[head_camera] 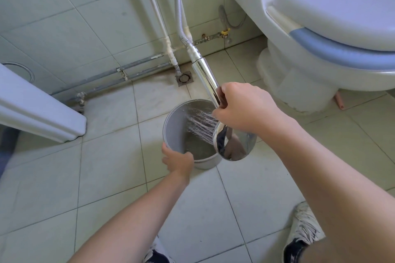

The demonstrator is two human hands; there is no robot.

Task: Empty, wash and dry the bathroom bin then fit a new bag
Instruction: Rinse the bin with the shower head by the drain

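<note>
Tiled bathroom floor (111,168): bin (174,129) upright mid-floor, near toilet (299,83). Your left hand (178,161) fingers clamped on bin's near rim. Your right hand (241,108) fingers wrapped round shower head (233,145) handle, spray hitting bin's inside wall.

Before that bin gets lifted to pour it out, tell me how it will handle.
The bin looks like thin plastic, so probably light, though water pooling inside adds sloshing weight. Spray from the shower head wets its wall, so it is likely slippery where the left hand grips the rim. It stands on smooth tiles, so a push may slide it.
</note>
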